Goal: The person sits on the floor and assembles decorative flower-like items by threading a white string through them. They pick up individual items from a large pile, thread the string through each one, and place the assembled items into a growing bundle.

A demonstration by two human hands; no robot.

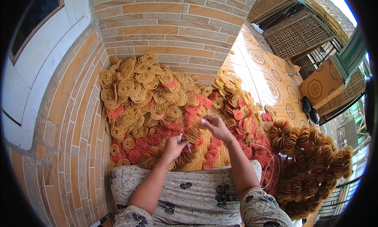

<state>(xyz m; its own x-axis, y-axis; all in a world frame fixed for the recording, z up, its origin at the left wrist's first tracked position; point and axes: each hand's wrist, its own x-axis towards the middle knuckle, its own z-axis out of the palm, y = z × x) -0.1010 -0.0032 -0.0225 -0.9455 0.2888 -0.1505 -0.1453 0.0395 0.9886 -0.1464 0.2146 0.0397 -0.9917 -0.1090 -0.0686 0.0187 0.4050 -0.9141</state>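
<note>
My left hand (174, 147) grips a small stack of round yellow woven noodle-like discs (192, 134), with a thin metal needle or tool (180, 138) showing beside its fingers. My right hand (214, 125) pinches the top of that same stack from the right. Both hands hover over a big loose heap of yellow discs (136, 89) and red discs (163, 130) spread on the tiled floor against a brick-pattern wall.
Threaded bundles of discs (311, 164) lie at the right, with white string (271, 164) trailing from them. A patterned cloth (185, 187) covers my lap. Lattice panels (299, 34) lean at the far right. A dark object (306, 105) lies on the sunlit patterned floor (264, 69).
</note>
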